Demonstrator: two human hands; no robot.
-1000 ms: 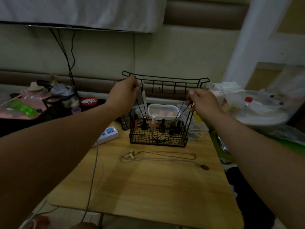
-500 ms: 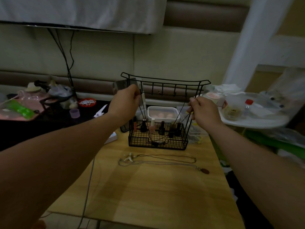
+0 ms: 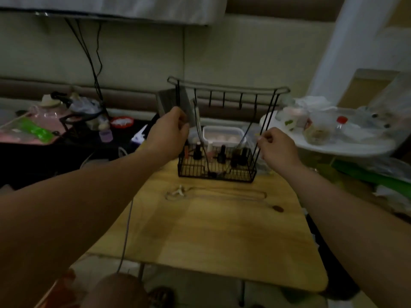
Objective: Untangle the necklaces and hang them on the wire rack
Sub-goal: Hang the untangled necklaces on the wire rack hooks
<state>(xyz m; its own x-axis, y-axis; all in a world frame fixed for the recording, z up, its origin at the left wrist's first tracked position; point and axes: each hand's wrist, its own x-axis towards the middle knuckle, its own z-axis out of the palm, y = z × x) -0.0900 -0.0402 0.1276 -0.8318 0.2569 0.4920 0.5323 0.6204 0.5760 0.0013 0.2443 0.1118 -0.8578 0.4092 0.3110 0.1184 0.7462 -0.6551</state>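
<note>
At the far left we are seeing a pink tray (image 3: 15, 137) with a green packet on it. Our left hand (image 3: 169, 132) is curling its fingers at the left upright of the wire rack (image 3: 226, 87), pinching one end of the black cord necklace (image 3: 212, 174), though blur is softening the grip. The cord is sagging in front of the rack's basket, where nail polish bottles (image 3: 221, 153) are standing. Two more necklaces (image 3: 222, 193) are lying flat on the wooden table (image 3: 211, 236) just before the rack. Our right hand (image 3: 278, 147) is pinching the cord's other end beside the right upright. A white round tray (image 3: 333, 145) is sitting further right.
</note>
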